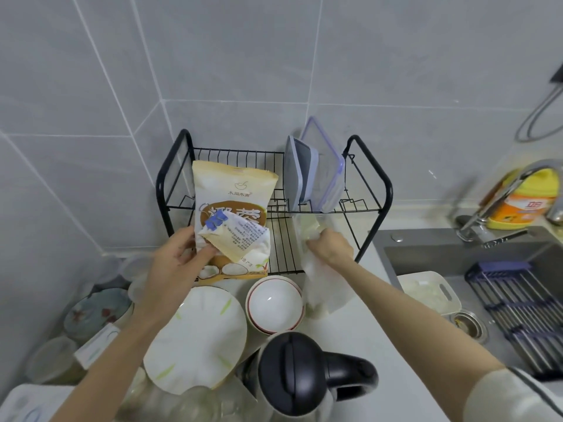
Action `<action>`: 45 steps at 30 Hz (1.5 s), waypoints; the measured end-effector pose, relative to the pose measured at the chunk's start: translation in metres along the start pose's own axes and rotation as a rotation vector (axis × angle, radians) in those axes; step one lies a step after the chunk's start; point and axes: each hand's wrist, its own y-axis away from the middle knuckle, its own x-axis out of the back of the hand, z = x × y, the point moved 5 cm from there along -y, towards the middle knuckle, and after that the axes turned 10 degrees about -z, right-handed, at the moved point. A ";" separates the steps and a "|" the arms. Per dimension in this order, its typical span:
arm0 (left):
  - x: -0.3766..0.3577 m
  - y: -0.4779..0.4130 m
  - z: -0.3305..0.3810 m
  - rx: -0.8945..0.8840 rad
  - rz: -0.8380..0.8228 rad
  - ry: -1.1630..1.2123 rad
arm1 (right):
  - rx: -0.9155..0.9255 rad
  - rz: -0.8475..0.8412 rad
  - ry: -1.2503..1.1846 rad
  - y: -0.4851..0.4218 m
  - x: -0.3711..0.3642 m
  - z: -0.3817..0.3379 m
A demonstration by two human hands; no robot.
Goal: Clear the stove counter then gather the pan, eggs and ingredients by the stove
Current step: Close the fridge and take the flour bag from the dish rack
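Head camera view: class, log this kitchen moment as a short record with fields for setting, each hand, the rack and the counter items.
setting: tiled corner counter beside a sink
left hand: holds a clipped food packet
right hand: grips a clear plastic bag
dish rack: black wire, holds upright containers
counter items: plate, stacked bowls, black kettle

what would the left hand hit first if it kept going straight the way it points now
Probably the black dish rack: the left hand, holding the food packets, points up and away toward the rack's wire shelves just behind them. Depth is unclear.
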 end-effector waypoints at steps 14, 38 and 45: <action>-0.061 -0.014 0.044 -0.124 -0.131 0.072 | 0.393 -0.002 0.370 0.109 0.068 0.030; -0.490 0.070 0.165 -0.240 -0.647 0.160 | -0.065 0.356 -0.137 0.316 0.233 0.438; -0.642 0.134 0.205 -0.342 -0.906 0.197 | -0.300 0.574 -0.342 0.405 0.254 0.572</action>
